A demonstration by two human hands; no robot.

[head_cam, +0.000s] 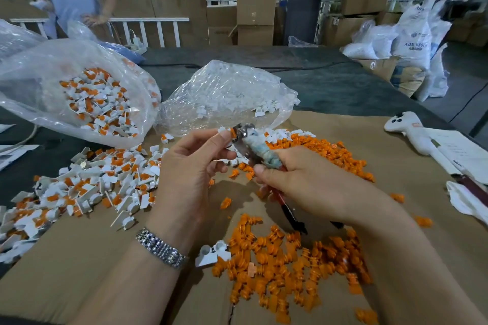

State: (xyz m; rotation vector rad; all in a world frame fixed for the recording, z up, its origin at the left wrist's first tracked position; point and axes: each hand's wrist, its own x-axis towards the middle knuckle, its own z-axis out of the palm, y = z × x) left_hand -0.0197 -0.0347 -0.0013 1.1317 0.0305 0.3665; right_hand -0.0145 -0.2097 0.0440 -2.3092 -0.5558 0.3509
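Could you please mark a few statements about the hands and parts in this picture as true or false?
1. The right hand grips a cloth-wrapped tool. True.
2. The left hand lies flat on the cardboard. False: it is raised and pinches a small part at the tool's head.
3. Loose orange plugs lie on the cardboard. True.
4. The big bag on the left holds only orange plugs. False: it holds white parts with orange in them.
5. A metal watch sits on the right wrist. False: it is on the left wrist.
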